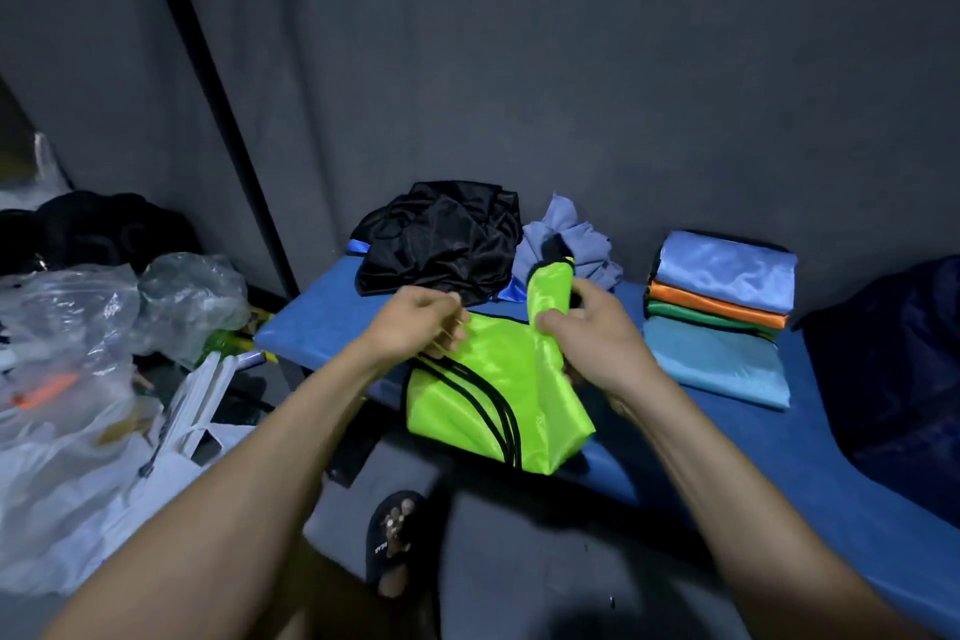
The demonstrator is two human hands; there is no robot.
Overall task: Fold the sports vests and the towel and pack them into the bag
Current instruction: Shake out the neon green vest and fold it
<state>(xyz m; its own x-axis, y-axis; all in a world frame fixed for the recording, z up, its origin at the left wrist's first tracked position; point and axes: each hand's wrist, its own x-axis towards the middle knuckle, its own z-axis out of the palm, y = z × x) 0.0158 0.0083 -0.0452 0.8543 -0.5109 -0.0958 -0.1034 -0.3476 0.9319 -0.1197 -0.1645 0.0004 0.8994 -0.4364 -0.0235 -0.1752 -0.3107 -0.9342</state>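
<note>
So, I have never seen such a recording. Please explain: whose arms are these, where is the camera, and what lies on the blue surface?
There is no machine. One camera on a person's head looks down at their arms. The left hand and right hand both grip a shiny lime-green drawstring bag on the blue padded bench. Behind it lie a crumpled black vest and a crumpled grey-blue cloth. To the right sits a stack of folded shiny vests.

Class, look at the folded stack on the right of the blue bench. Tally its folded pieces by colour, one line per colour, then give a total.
Light blue, top piece and bottom piece: 2
Orange piece: 1
Green piece: 1
Total: 4 pieces showing in the folded stack on the blue bench.
</note>
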